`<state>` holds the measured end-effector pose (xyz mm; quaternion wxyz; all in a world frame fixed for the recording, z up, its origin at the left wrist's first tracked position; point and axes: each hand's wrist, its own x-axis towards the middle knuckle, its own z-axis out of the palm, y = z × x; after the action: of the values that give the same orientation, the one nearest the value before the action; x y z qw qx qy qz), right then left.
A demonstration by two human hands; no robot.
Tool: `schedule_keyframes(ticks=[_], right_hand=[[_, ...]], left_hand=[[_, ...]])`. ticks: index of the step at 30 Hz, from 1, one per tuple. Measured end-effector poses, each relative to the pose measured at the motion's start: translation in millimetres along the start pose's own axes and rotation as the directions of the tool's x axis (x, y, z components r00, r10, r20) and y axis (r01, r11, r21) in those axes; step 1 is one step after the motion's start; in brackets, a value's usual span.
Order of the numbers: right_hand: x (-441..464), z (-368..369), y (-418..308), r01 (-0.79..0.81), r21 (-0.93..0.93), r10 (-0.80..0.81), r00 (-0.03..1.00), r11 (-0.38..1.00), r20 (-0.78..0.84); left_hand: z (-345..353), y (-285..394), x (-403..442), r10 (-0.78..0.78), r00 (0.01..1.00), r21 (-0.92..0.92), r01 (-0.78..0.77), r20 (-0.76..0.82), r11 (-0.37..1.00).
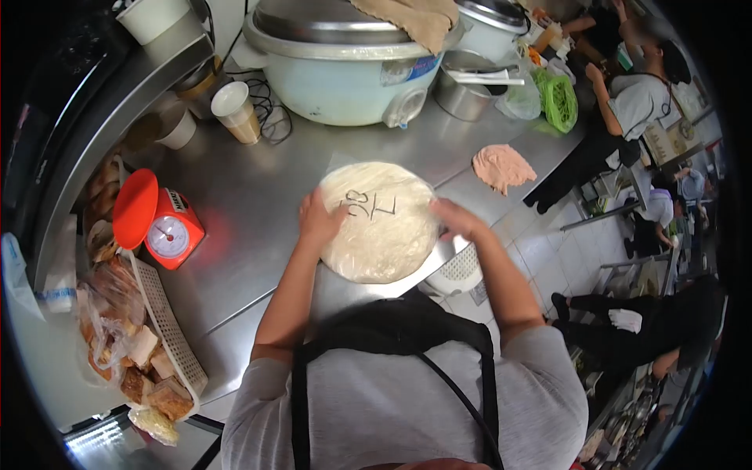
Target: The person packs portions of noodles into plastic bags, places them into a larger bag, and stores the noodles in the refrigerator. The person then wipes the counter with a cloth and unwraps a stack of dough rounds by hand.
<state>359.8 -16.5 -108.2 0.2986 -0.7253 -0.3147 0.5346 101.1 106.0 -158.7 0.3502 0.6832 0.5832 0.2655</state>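
Observation:
A large round, pale, plastic-covered thing (380, 243) with black writing on top lies near the front edge of the steel counter. My left hand (319, 219) rests against its left side, fingers apart and reaching a little onto the top. At its right edge is my right hand (457, 219), slightly blurred, its fingers bent round the rim; their undersides are hidden. A flat pink piece (503, 168) lies on the counter beyond my right hand.
An orange scale (174, 227) and a white basket (168, 321) of bagged food stand left. At the back are a big lidded cooker (352, 82), a cup (236, 113), a metal pot (464, 92) and a green bag (555, 100). Several people stand at the right.

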Motion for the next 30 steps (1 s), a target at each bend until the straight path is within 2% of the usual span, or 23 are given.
schedule_keyframes(ticks=[2,3,5,7,8,10,11,12,14,16,17,18,19,20,22,23,25,27,28,29,30], right_hand=[[-4.5,7.0,6.8,-0.044,0.076,0.044,0.999,0.996,-0.007],[7.8,11.6,24.8,0.111,0.119,-0.099,0.989,0.987,-0.109],[3.7,14.1,17.6,0.286,0.178,-0.268,0.956,0.942,-0.115],[-10.8,12.0,-8.9,0.485,0.157,-0.465,0.873,0.86,-0.15],[-33.6,14.0,-30.1,0.535,0.142,-0.519,0.844,0.833,-0.133],[-88.0,23.5,-80.9,0.626,0.114,-0.619,0.78,0.772,-0.09],[-112.2,31.6,-98.0,0.708,-0.06,-0.711,0.703,0.703,-0.029],[-128.7,42.2,-109.3,0.772,-0.222,-0.783,0.619,0.595,0.053],[-135.4,63.4,-119.1,0.909,-0.224,-0.834,0.413,0.352,0.366],[-111.2,83.6,-96.3,0.881,-0.238,-0.768,0.474,0.41,0.432],[-93.2,89.1,-79.5,0.867,-0.274,-0.746,0.498,0.417,0.442],[-80.2,91.2,-69.4,0.853,-0.314,-0.725,0.52,0.417,0.451],[-78.3,90.3,-62.6,0.807,-0.336,-0.696,0.59,0.486,0.41],[-73.4,86.2,-61.4,0.752,-0.255,-0.646,0.656,0.608,0.39],[-64.0,80.7,-59.4,0.569,-0.079,-0.509,0.781,0.818,0.362],[-57.8,80.9,-60.5,0.572,-0.043,-0.532,0.786,0.819,0.315],[-47.7,82.1,-68.3,0.561,-0.032,-0.536,0.805,0.827,0.256],[-40.2,91.8,-64.5,0.643,-0.158,-0.591,0.758,0.75,0.276],[-37.8,96.9,-62.4,0.677,-0.221,-0.616,0.733,0.702,0.29],[-38.8,102.8,-60.9,0.628,-0.3,-0.534,0.774,0.719,0.34],[-39.0,109.5,-56.0,0.666,-0.394,-0.565,0.746,0.633,0.353]], left_hand=[[-0.1,3.3,-9.8,-0.011,1.0,0.241,0.005,0.02,0.97],[-6.8,6.1,-10.0,-0.101,0.986,0.027,0.098,0.133,0.995],[-27.4,18.7,1.0,-0.182,0.908,-0.356,0.324,0.378,0.877],[-18.1,14.4,8.4,-0.128,0.964,-0.531,0.237,0.235,0.814],[-11.8,12.7,7.1,-0.116,0.979,-0.607,0.195,0.167,0.771],[-3.8,37.9,7.7,0.046,0.998,-0.675,0.002,0.053,0.738],[-2.9,53.6,7.9,0.12,0.993,-0.698,-0.092,-0.008,0.71],[-8.9,67.9,6.5,0.099,0.977,-0.716,0.07,0.192,0.695],[-26.4,71.0,10.3,0.169,0.847,-0.81,0.396,0.504,0.432],[-23.8,33.7,34.8,-0.011,0.852,-0.798,0.495,0.524,0.345],[-22.0,17.3,29.3,-0.182,0.935,-0.671,0.346,0.304,0.656],[-39.0,20.0,9.4,-0.367,0.85,-0.674,0.525,0.378,0.52],[-42.1,4.4,-2.7,-0.359,0.877,-0.658,0.478,0.32,0.581],[-42.0,-11.6,-16.1,-0.35,0.898,-0.633,0.438,0.268,0.639],[-43.0,-28.9,-45.4,-0.193,0.928,-0.611,0.357,0.319,0.707],[-43.5,-34.1,-58.0,-0.108,0.932,-0.601,0.309,0.346,0.737],[-40.1,-30.4,-78.7,-0.051,0.954,-0.434,0.182,0.296,0.882],[-45.2,-21.3,-92.7,0.005,0.964,-0.174,0.043,0.264,0.984],[-44.4,-25.1,-93.5,-0.001,0.959,-0.097,0.029,0.282,0.995],[-42.4,-30.7,-93.1,-0.006,0.954,-0.021,0.013,0.3,1.0],[-41.8,-34.6,-92.9,-0.013,0.948,0.055,-0.004,0.317,0.998]])
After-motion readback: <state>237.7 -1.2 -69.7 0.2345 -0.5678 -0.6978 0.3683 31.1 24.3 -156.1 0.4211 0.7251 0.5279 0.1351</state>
